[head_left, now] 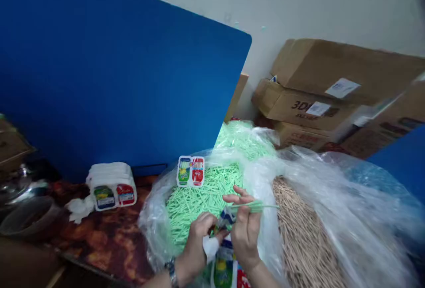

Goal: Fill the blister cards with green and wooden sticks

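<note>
My right hand (pixel 245 230) pinches a small bunch of green sticks (pixel 255 207) that points to the right, over an open plastic bag of green sticks (pixel 199 195). My left hand (pixel 195 246) is closed on a small printed packet (pixel 223 226) with a white end, held close against the right hand. A watch sits on my left wrist. A white two-cell tray (pixel 191 171) with green and red labels stands on the green sticks at the back. More printed packets (pixel 226 272) lie below my hands.
A stack of similar white trays (pixel 113 186) lies on the dark patterned table at left. A bag of tan sticks (pixel 305 235) sits at right. A blue divider panel (pixel 116 79) stands behind. Cardboard boxes (pixel 332 93) are stacked at the back right. Metal bowls (pixel 23 204) rest at far left.
</note>
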`<control>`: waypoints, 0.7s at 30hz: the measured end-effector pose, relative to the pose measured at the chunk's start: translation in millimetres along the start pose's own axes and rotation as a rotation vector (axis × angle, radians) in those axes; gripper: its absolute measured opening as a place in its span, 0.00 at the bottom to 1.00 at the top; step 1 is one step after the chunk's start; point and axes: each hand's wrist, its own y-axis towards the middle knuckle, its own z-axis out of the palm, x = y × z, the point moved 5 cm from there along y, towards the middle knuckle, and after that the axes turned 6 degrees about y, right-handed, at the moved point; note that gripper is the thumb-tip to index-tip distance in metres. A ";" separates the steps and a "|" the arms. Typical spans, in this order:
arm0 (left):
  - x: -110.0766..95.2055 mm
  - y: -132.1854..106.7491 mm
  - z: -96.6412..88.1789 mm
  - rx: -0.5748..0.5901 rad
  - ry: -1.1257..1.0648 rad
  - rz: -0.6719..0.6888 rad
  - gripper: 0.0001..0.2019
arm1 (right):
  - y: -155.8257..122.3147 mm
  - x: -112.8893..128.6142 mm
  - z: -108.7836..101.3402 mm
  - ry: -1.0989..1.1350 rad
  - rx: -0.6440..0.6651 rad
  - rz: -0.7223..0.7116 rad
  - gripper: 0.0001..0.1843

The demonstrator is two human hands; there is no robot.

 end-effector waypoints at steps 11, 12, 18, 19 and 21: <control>0.4 3.3 -1.8 -0.024 -0.006 0.014 0.12 | -1.1 3.2 2.2 0.014 0.036 -0.017 0.10; -0.8 4.0 -3.3 -0.034 0.000 0.024 0.12 | -4.6 1.3 3.0 0.010 0.051 0.003 0.10; -5.1 7.7 -12.9 -0.081 0.018 0.141 0.08 | -16.9 -7.9 -0.2 -0.106 0.116 0.131 0.12; -4.0 8.2 -14.3 -0.079 0.006 0.147 0.08 | -14.8 -7.7 -0.6 -0.141 0.170 0.138 0.15; -0.8 9.7 -16.9 -0.066 -0.035 0.143 0.07 | -7.2 -4.6 -2.3 -0.183 0.283 0.121 0.24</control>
